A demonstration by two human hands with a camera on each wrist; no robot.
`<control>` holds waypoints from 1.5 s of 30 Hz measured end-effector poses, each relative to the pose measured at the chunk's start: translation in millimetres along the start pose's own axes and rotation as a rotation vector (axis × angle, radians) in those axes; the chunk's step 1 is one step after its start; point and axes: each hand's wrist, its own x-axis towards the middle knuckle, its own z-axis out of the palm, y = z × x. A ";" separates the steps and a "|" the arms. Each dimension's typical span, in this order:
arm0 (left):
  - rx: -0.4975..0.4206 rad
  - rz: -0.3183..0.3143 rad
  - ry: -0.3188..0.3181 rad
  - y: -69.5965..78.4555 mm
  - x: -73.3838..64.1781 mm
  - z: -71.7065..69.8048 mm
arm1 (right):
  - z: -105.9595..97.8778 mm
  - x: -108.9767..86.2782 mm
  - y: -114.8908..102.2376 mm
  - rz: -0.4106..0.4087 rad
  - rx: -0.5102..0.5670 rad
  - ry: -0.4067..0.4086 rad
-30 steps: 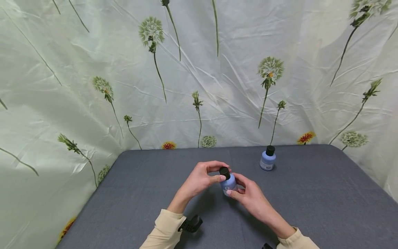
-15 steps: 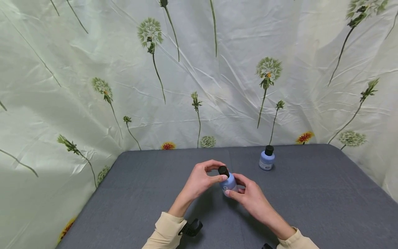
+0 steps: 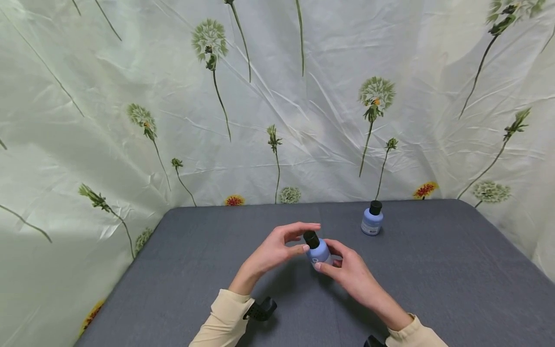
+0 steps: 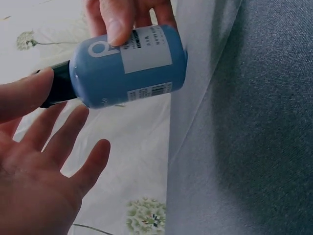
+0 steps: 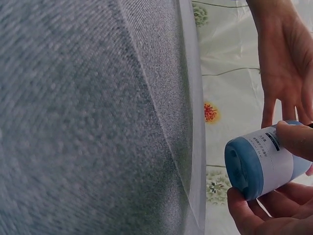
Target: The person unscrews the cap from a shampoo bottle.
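A small blue bottle (image 3: pixel 319 252) with a black cap (image 3: pixel 310 239) is held tilted above the table, its cap leaning to the left. My right hand (image 3: pixel 352 275) grips the body between thumb and fingers, the thumb across the label, as the right wrist view also shows on the bottle (image 5: pixel 274 159). Around the cap is my left hand (image 3: pixel 277 246), its fingers spread and fairly straight. In the left wrist view its thumb (image 4: pixel 29 93) lies against the cap while the other fingers stand apart from the bottle (image 4: pixel 127 68).
A second blue bottle (image 3: pixel 372 221) with a black cap stands upright near the back right of the grey cloth-covered table (image 3: pixel 195 270). Behind the table hangs a pale curtain (image 3: pixel 260 106) printed with dandelions. Black bands sit at both wrists.
The fingers of my left hand have straightened and lifted off the cap, and that hand has shifted slightly left. My right hand keeps its grip on the tilted bottle.
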 end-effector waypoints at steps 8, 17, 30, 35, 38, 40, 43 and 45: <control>-0.038 0.008 -0.010 -1.6 -0.1 2.1 | -0.7 0.1 1.3 -0.014 0.014 -0.009; 0.081 -0.079 0.110 14.1 -1.8 2.0 | -0.6 -0.9 -1.7 0.008 0.004 0.000; 0.103 -0.113 0.164 35.9 -4.2 3.0 | -2.5 0.8 -1.4 -0.028 -0.034 0.046; 0.093 -0.085 0.142 10.9 -0.2 2.8 | -4.8 1.6 -0.5 -0.031 -0.018 0.039; 0.072 -0.052 0.063 3.0 0.3 0.2 | -5.6 1.7 -0.3 -0.034 -0.020 0.030; 0.055 -0.027 0.007 2.7 -0.2 -1.9 | -5.3 1.7 0.0 -0.036 -0.018 0.024; 0.022 0.002 -0.040 4.0 -1.7 -5.3 | -4.3 1.8 0.0 -0.034 -0.017 0.021; -0.003 0.018 -0.056 4.9 -2.6 -7.5 | -4.4 1.1 -0.5 -0.030 -0.020 0.020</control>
